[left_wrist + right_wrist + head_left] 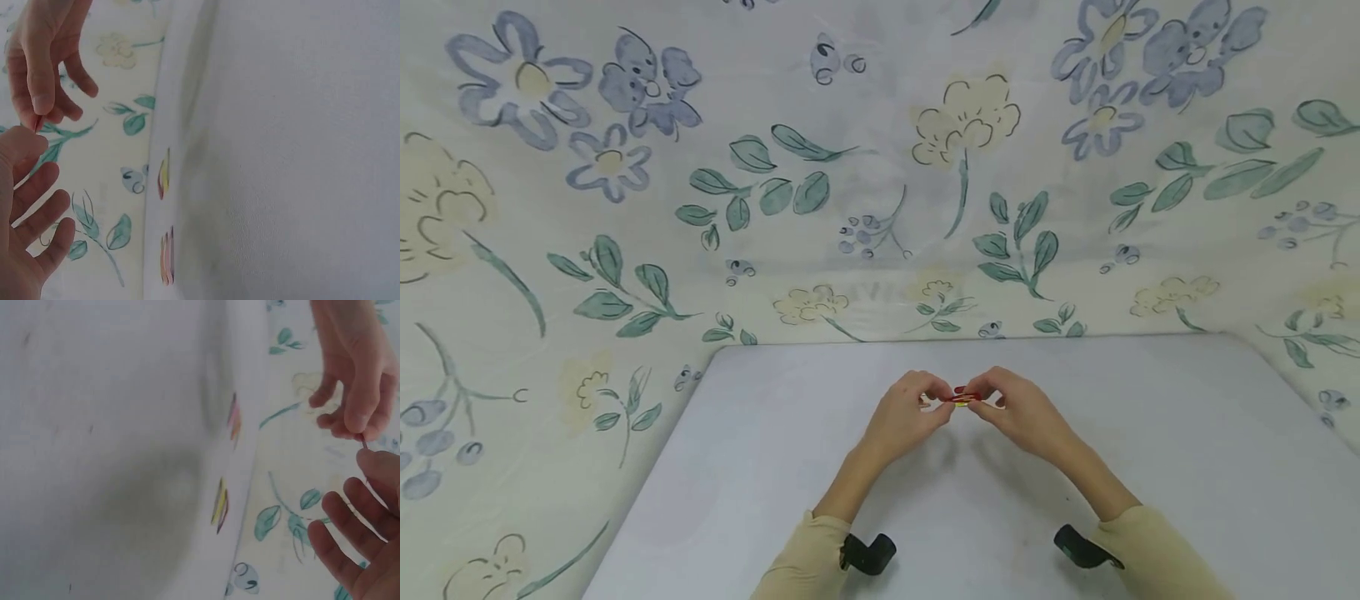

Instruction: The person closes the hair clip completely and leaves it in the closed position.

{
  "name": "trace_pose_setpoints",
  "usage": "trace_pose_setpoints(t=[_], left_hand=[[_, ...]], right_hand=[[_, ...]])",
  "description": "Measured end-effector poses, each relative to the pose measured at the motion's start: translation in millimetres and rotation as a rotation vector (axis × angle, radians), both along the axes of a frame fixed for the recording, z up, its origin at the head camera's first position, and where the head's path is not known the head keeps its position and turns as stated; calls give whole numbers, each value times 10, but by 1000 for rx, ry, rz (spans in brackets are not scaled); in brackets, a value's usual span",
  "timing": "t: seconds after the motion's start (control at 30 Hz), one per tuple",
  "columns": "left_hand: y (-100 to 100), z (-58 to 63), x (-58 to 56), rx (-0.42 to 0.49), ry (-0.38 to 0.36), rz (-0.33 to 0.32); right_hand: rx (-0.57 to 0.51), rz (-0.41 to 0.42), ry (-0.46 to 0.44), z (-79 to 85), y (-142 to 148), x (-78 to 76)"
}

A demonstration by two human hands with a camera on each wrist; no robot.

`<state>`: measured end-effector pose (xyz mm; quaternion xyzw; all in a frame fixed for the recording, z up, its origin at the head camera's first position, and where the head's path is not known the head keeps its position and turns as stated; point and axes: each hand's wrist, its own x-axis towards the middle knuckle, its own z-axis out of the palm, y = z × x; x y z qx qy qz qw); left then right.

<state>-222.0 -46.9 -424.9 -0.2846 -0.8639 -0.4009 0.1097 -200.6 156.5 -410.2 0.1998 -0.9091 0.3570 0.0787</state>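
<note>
A small slim red piece [964, 397] is stretched level between my two hands above the far part of the table; its kind is not clear. My left hand [904, 417] pinches one end between thumb and forefinger. At the other end, my right hand [1028, 417] pinches it the same way. In the left wrist view, only a sliver of the red piece [39, 123] shows between the fingertips. Below the hands lie two small groups of slim, pointed strips: a yellow and dark red group [164, 178] and a pink and orange group [167, 257].
The white table [760, 467] ends at a far edge just beyond the strips. Behind it hangs a flower-patterned cloth [880, 308], which also runs down the left side. Black wrist devices [868, 554] sit at both sleeve cuffs.
</note>
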Motion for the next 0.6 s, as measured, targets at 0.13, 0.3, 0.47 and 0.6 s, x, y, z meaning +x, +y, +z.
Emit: trace_pose_setpoints(t=[0.13, 0.3, 0.47, 0.6], left_hand=[[31, -3, -85, -78, -41, 7], [61, -47, -187, -167, -71, 17], [124, -83, -272, -261, -77, 31], [178, -130, -341, -374, -43, 54]], right_hand=[[80, 0, -5, -30, 27, -83], [141, 7, 10, -103, 28, -187], [194, -22, -5, -186, 32, -278], [247, -34, -37, -249, 25, -339]])
